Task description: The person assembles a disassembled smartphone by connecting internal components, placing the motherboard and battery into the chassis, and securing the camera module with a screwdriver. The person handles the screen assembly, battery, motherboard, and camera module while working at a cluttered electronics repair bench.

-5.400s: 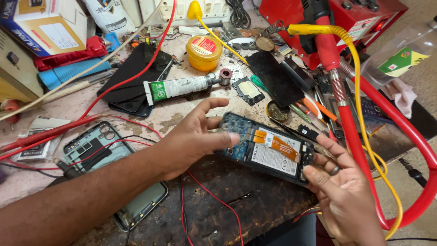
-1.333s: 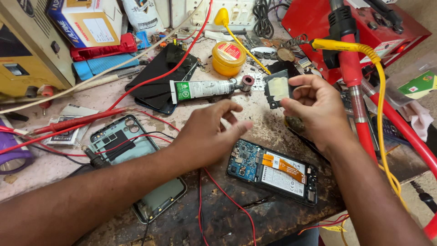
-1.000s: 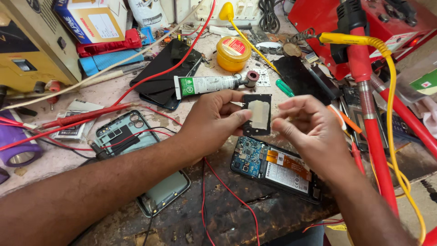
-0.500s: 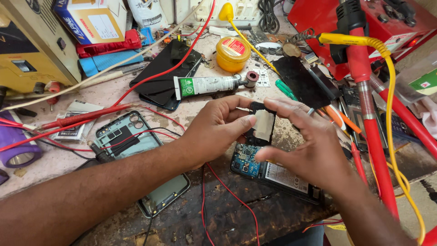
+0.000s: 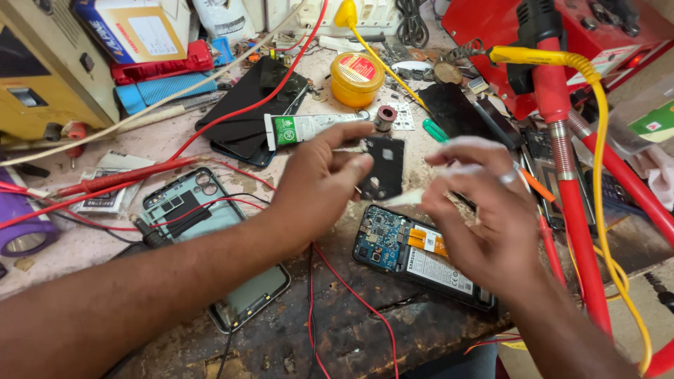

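My left hand (image 5: 319, 184) pinches a small black plastic cover plate (image 5: 382, 167) and holds it upright above the bench. My right hand (image 5: 477, 210) hovers just right of the plate, blurred, with a thin pale strip (image 5: 406, 199) between its fingertips. Below both hands lies an opened phone (image 5: 421, 256) showing its blue circuit board, orange flex cable and battery. A phone back frame (image 5: 210, 238) lies left of it, partly under my left forearm.
Red test leads (image 5: 337, 281) cross the bench. A white glue tube (image 5: 309, 126), a yellow round tin (image 5: 357, 78), a black phone panel (image 5: 246, 112), a green-handled tool (image 5: 435, 130) and a red hose with yellow cable (image 5: 569, 196) surround the hands. A yellow box (image 5: 49, 77) stands at left.
The right hand picked the black plate from the bench and brought it to the left hand, which now holds it. The right hand has drawn back, pulling a pale strip away.
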